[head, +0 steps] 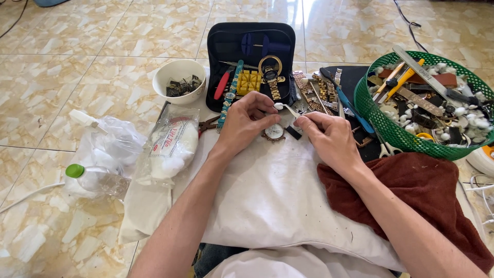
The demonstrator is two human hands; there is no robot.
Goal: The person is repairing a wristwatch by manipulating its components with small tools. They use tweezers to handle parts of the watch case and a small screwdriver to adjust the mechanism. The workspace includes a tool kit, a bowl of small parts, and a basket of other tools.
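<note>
White cloth (267,195) covers my lap and the floor in front of me, and on it lies a gold-rimmed watch head (274,132) with a pale dial, between my 2 hands. My left hand (246,123) curls just beside the watch, fingers bent and close together, the tips resting at its upper edge. My right hand (329,138) pinches a pair of metal tweezers (289,109) between thumb and forefinger; the tips carry a small white wad (278,106) held just above the watch and close to my left fingertips. A short black strap piece (294,132) lies touching the watch on its right.

Behind the hands stands an open black tool case (256,46) with a gold watch (271,77), a yellow block (249,81) and a red-handled tool (222,85) in it. Left of the case sits a white bowl (179,72) of small dark parts. Further left lie a clear bag of cotton wool (170,146) and a plastic bottle with a green cap (95,178). On my right a green mesh basket (383,121) is heaped with straps, tools and watch parts, and a dark red towel (417,193) lies under my right forearm. Loose metal bracelets (319,90) lie between case and basket.
</note>
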